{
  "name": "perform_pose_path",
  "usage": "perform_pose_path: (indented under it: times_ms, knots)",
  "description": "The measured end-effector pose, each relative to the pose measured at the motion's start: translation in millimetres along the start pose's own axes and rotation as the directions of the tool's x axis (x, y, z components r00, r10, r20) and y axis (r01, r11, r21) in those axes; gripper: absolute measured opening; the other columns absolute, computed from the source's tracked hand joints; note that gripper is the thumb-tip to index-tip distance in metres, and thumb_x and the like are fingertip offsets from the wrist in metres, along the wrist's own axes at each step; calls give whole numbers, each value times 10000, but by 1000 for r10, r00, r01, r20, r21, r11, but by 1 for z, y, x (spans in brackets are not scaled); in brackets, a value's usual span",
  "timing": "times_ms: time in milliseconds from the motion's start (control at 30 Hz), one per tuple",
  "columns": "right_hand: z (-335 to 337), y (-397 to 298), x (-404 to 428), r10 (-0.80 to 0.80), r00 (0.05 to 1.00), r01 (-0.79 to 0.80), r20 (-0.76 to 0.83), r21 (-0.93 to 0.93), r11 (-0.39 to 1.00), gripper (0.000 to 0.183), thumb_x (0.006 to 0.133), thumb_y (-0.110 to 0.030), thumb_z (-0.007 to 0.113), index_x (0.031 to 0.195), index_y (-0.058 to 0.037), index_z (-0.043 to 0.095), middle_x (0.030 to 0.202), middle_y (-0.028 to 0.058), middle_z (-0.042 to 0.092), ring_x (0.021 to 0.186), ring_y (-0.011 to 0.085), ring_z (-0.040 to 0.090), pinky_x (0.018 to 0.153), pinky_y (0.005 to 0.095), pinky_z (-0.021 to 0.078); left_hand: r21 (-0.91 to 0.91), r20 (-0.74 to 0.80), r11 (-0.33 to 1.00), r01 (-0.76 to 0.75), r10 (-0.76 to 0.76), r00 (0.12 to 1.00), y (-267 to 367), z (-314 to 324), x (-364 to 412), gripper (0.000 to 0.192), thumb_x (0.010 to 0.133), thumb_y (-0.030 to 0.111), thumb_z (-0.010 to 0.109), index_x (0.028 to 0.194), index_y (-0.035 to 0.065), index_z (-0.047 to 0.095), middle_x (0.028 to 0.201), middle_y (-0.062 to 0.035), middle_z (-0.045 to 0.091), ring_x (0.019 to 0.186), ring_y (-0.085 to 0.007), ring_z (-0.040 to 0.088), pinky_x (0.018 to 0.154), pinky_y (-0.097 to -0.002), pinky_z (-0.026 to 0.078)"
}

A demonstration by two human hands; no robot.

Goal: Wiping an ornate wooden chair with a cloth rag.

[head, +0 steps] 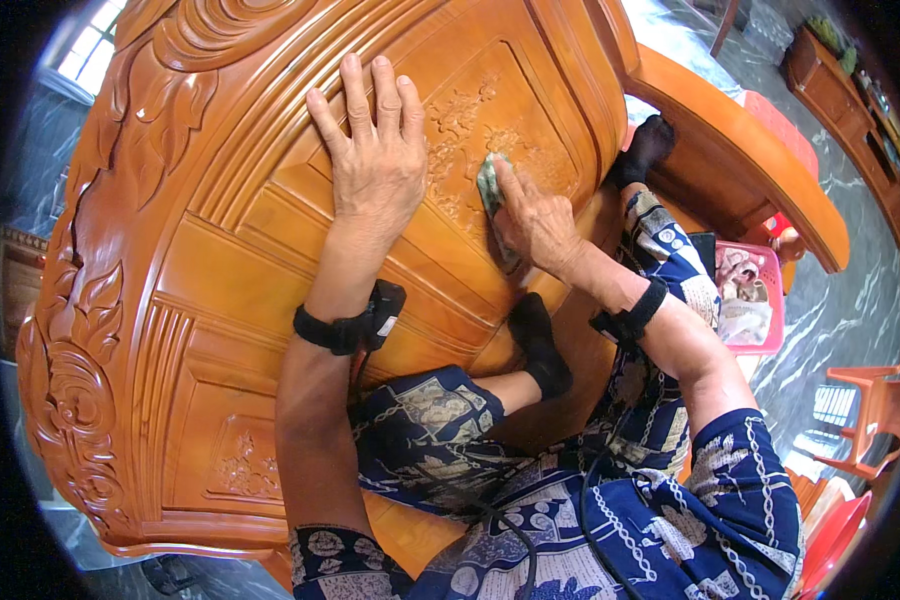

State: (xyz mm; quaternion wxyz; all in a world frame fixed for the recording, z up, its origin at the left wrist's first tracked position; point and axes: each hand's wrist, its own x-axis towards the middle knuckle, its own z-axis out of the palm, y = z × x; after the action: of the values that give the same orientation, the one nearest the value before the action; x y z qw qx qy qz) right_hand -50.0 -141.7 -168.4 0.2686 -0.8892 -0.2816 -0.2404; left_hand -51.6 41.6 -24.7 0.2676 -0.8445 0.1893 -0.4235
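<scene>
A carved, varnished wooden bench backrest (285,247) fills the middle of the view. My left hand (379,154) lies flat on its upper mouldings, palm down, with the fingers spread and nothing in them. My right hand (536,221) holds a green and white cloth (489,184) against the panel, with the index finger stretched along it. The cloth touches the lower edge of the floral relief carving (450,120); part of it is hidden under the hand. Both wrists wear black straps, the left one with a small black device.
The curved wooden armrest (750,142) stands at the upper right. Beyond my leg sits a pink plastic basket (776,300) holding cloths and a bag. An orange plastic stool (862,420) is at the far right. My feet in black socks rest near the backrest.
</scene>
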Motion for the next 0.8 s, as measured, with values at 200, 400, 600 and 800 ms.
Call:
perform_pose_path:
  times_ms: [200,400,600,800]
  knots:
    - [-1,-9,-11,42,998,-44,57,45,998,717,815,-163,642,1425,23,314,1025,214,604,685,361,646,573,445,534,17,1,1000,3,-3,1000,0,0,1,476,820,183,598,1240,-34,541,1416,-249,433,1374,-487,306,1055,-739,195]
    - [-1,0,-5,-136,991,136,6,8,991,691,840,-179,608,1433,22,318,963,178,599,652,329,644,527,426,528,107,106,994,33,-44,993,2,-1,0,669,788,317,700,1357,53,467,1498,-180,346,1423,-436,216,1097,-699,115]
    - [5,12,-4,-89,996,89,3,-148,985,678,858,-197,580,1449,1,312,973,159,604,630,289,643,480,397,513,109,105,994,26,-38,994,3,2,-2,666,788,315,700,1353,50,467,1488,-184,358,1419,-435,225,1097,-698,116]
    - [-2,32,7,98,992,-109,-81,-135,985,663,805,-196,641,1393,-32,383,1060,159,611,719,334,658,555,422,541,135,98,991,19,-32,995,2,1,0,676,783,317,708,1352,48,462,1478,-185,368,1414,-435,236,1099,-696,118]
